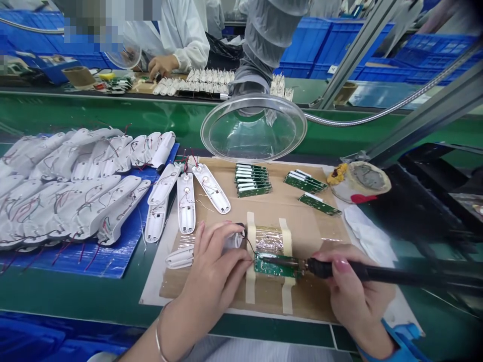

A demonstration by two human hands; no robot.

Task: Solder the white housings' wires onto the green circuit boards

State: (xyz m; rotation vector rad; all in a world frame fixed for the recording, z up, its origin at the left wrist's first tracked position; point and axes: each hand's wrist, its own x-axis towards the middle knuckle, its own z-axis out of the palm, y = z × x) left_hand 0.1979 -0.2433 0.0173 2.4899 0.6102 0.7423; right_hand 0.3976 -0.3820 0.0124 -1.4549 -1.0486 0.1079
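My right hand point(352, 281) grips a black soldering iron point(362, 271), its tip reaching left over the green circuit board point(273, 265). The board lies on a tape-wrapped pad point(267, 240) with two pale strips across it. At the board's left end, my left hand point(217, 266) pinches a thin dark wire point(249, 241) between thumb and finger. Its other fingers rest around a white plastic housing point(180, 257), which the hand partly hides. I cannot tell whether the tip touches the wire.
White housings point(185, 203) and green boards point(252, 179) lie behind my hands. Many wired housings point(68, 206) cover a blue sheet at left. A clear fume hood point(253, 128) hangs ahead. Right are a tip-cleaning dish point(364, 180) and white cloth point(368, 234). A co-worker point(177, 37) sits opposite.
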